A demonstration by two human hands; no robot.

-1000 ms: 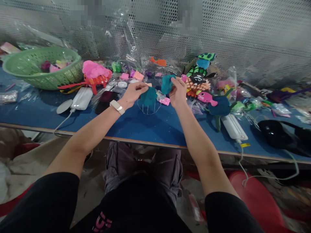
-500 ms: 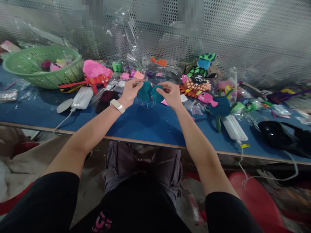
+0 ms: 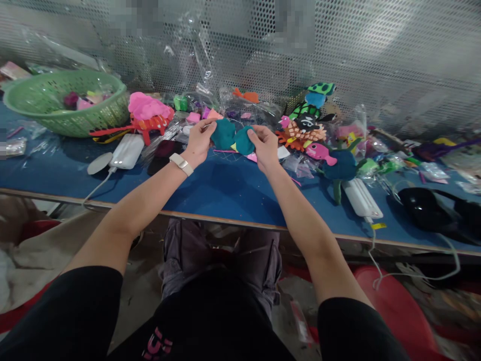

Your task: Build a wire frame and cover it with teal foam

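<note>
In front of me, above the blue table, my left hand (image 3: 199,143) pinches a larger teal piece (image 3: 224,134) by its left side. My right hand (image 3: 266,148) grips a smaller, rounded teal piece (image 3: 244,141) at its right edge. The two soft-looking pieces meet or overlap in the middle; whether they are joined I cannot tell. A small yellow bit (image 3: 234,147) shows at the lower left of the smaller piece. Beneath them, a thin pink strip (image 3: 223,151) and fine grid lines are visible on the table.
A green basket (image 3: 67,125) stands at the left, beside a pink-and-red crab-like figure (image 3: 152,113). White power banks (image 3: 128,151) lie on both sides. Colourful sea-animal figures (image 3: 306,123) are piled right of my hands. Black headphones (image 3: 424,200) rest far right. The table's front edge (image 3: 233,220) is near me.
Both teal pieces have tilted and shifted slightly, the smaller one rightward and up. The yellow bit and the pink strip now show. Both hands keep their pinch.
</note>
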